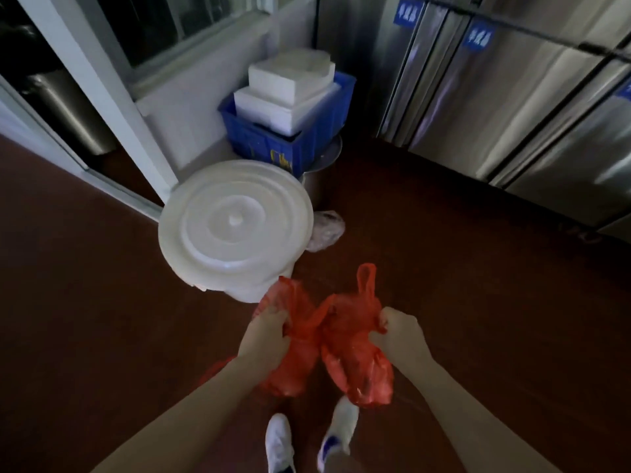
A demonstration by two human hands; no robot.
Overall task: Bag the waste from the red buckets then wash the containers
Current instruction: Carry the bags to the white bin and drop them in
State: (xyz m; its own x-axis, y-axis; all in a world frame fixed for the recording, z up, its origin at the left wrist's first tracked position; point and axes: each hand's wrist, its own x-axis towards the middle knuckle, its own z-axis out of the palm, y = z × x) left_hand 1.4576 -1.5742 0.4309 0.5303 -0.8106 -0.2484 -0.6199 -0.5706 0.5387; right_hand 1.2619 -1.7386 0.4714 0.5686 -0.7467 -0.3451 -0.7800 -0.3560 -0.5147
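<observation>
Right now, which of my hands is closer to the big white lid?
Left. The left hand grips the red plastic close by the white lid and its near edge; the right hand grips it farther right.

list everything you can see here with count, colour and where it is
red plastic bags: 2, red, held low over the floor, side by side
lidded bucket: 1, white, on the floor ahead-left of the bags
blue crate: 1, blue, on the steel pot behind the bucket
foam boxes: at least 2, white, stacked in the crate
steel pot: 1, silver, under the crate
crumpled bag: 1, pale, on the floor right of the bucket
fridge doors: several, steel, far right
door labels: at least 2, blue, on the fridge doors
floor: red-brown
shoes: 2, white, bottom centre
left grip: 1, bare hand, holds the left bag
right grip: 1, bare hand, holds the right bag
</observation>
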